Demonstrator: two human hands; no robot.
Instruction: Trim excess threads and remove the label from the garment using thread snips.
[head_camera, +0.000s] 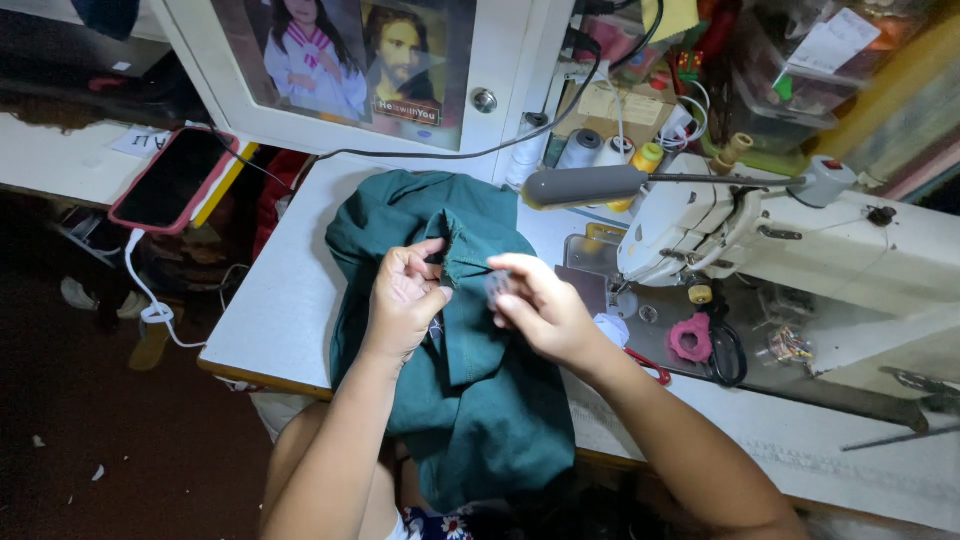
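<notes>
Left hand (405, 300) and right hand (535, 305) pinch a fold of green cloth (470, 380) on the table (270, 330), sewing machine (760, 240) at 3 o'clock; the fold looks mid-adjustment.

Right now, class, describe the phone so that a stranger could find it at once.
Start at the white sewing machine and cross the table past the green cloth to the far left. The phone lies screen up on the white ledge, the only flat black slab, edged in a red case.
</notes>
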